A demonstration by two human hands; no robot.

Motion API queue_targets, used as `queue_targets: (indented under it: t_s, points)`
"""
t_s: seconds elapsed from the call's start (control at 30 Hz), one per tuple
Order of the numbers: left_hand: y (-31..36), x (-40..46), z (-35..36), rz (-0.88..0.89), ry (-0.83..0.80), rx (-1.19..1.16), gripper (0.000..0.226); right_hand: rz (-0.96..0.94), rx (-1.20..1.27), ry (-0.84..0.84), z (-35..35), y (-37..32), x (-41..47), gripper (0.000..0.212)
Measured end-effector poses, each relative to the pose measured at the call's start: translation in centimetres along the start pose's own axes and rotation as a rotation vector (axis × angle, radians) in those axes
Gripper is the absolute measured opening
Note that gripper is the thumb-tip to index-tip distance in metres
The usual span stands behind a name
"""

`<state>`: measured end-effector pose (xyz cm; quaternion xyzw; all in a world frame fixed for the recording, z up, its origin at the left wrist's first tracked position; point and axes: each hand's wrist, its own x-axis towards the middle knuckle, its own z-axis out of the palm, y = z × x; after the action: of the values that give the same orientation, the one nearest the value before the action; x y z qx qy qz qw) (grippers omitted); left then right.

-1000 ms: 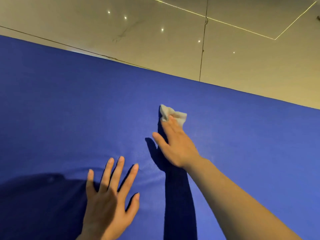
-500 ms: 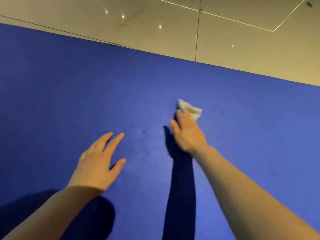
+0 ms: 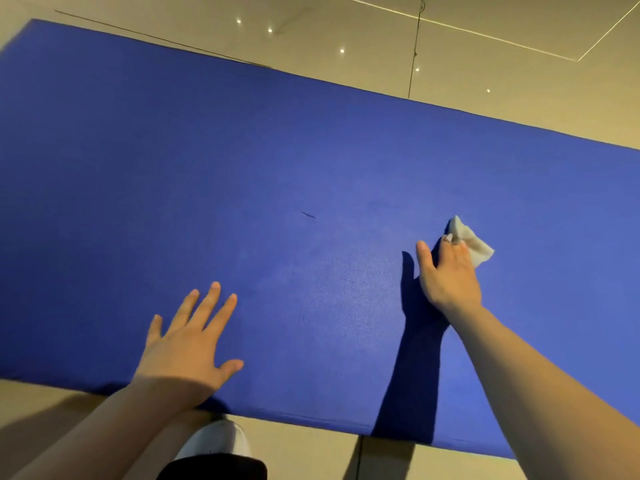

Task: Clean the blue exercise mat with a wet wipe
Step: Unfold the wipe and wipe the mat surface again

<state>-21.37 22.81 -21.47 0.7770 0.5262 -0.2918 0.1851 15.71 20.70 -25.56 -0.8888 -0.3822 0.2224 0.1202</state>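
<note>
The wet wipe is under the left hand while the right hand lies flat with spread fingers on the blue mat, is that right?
Not quite: the hands are swapped. In the head view the wet wipe is under the right hand, while the left hand lies flat with spread fingers on the blue mat.

Blue mat (image 3: 242, 161); white wipe (image 3: 472, 242); beige floor (image 3: 519, 84)

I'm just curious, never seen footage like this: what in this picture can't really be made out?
- Head view: blue mat, left and right ends cut off by the frame.
- Wet wipe: partly under the right hand, so the grip is unclear.
- Dark mark on the mat: too small to identify.
- White shoe: partly hidden by the left hand's forearm.
</note>
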Motion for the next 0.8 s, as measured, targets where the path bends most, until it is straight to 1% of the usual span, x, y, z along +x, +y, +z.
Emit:
queue_targets:
  t_s: [0.07,0.1,0.13,0.2,0.23,0.27,0.33,0.4,0.47,0.5,0.57,0.6,0.63,0.67,0.7,0.8]
  points:
    - [0.6,-0.1,-0.5,-0.014,-0.011,0.006,0.093,-0.084,0.105,0.002,1.5,-2.5,-1.4,0.052]
    - [0.8,0.0,-0.7,-0.016,-0.007,0.028,0.093,-0.155,0.145,-0.014,2.6,-4.3,-2.6,0.044]
    - [1.0,0.0,-0.8,-0.016,-0.002,0.049,0.093,-0.245,0.168,-0.045,3.8,-6.1,-4.1,0.042]
    - [1.1,0.2,-0.8,-0.008,0.01,0.064,0.093,-0.457,0.145,-0.122,6.4,-9.3,-7.6,0.055]
    - [0.9,0.1,-0.8,-0.002,0.008,0.056,0.094,-0.53,0.083,-0.159,7.4,-10.3,-9.3,0.062]
    - [0.7,0.2,-0.8,0.005,0.01,0.035,0.094,-0.563,0.01,-0.187,8.0,-10.8,-10.4,0.068]
    - [0.1,0.1,-0.7,0.024,0.028,-0.015,0.095,-0.561,-0.062,-0.16,7.8,-9.9,-10.3,0.072]
    - [-0.4,0.1,-0.3,0.035,0.04,-0.052,0.094,-0.496,-0.013,-0.035,6.5,-7.5,-9.0,0.076]
    - [-0.5,-0.1,0.1,0.042,0.05,-0.083,0.094,-0.355,-0.007,0.076,4.8,-3.5,-7.0,0.075]
    - [-0.4,-0.1,0.3,0.047,0.055,-0.097,0.094,-0.254,-0.014,0.098,3.8,-1.2,-6.4,0.07]
    - [-0.5,0.0,0.4,0.051,0.066,-0.114,0.094,-0.028,0.042,0.094,2.0,1.8,-6.3,0.058]
    - [-0.7,0.1,0.4,0.051,0.072,-0.119,0.095,0.049,0.079,0.074,1.7,2.2,-6.6,0.055]
    - [-0.8,0.1,0.4,0.052,0.075,-0.121,0.095,0.084,0.095,0.058,1.9,2.0,-7.1,0.054]
    - [-0.8,0.1,0.4,0.057,0.078,-0.128,0.096,0.069,0.092,0.048,2.3,1.2,-7.9,0.055]
    - [-0.9,0.2,0.5,0.061,0.087,-0.14,0.096,0.01,0.079,0.032,2.9,-0.1,-8.9,0.056]
    - [-0.5,0.2,0.8,0.057,0.097,-0.147,0.095,-0.247,0.042,-0.076,6.0,-4.9,-13.1,0.065]
